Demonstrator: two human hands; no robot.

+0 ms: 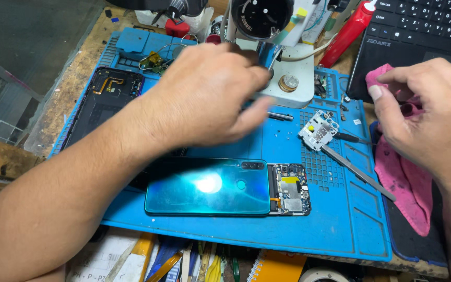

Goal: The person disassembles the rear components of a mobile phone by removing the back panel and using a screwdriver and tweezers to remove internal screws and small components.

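Observation:
My left hand [210,99] reaches across the blue work mat [340,224] toward the white microscope base [299,91]. It is blurred, with its fingertips just above a thin metal tool [281,116]; whether it grips anything is unclear. My right hand [429,112] is at the right edge, its fingers pinched on a pink cloth [403,183] that hangs down beside the mat. In front of both hands lies a phone with a teal back cover [207,186] slid partly off. The circuit board [289,189] is exposed at the phone's right end.
A black phone frame [105,102] lies at the mat's left. A small white part [318,129] and a long metal pry tool [358,172] lie right of centre. A red bottle [349,32] and a laptop keyboard [424,26] stand behind. Papers and an orange notebook [277,266] line the front edge.

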